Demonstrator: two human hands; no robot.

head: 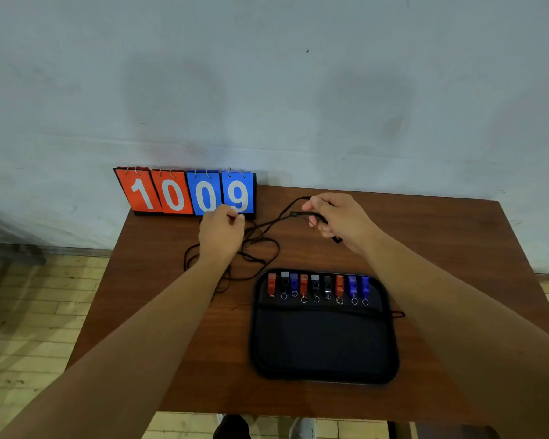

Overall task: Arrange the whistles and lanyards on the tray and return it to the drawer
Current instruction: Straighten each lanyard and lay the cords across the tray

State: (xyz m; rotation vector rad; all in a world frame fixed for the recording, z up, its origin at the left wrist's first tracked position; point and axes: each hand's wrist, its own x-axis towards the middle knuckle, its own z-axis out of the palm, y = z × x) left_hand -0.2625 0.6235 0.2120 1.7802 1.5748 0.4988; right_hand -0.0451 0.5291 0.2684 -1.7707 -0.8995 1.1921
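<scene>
A black tray (325, 346) lies on the wooden table (171, 312), right of centre. Several whistles (317, 286), orange, black and blue, stand in a row along its far edge with their key rings toward me. A tangle of black lanyards (260, 245) lies on the table behind the tray. My left hand (221, 234) pinches one end of a lanyard cord near the scoreboard. My right hand (339, 220) grips the same black cord, stretched between both hands above the table.
A flip scoreboard (187, 193) reading 1 0 0 9 stands at the table's back left edge against the pale wall. The table's front edge is near my body. A tiled floor lies to the left.
</scene>
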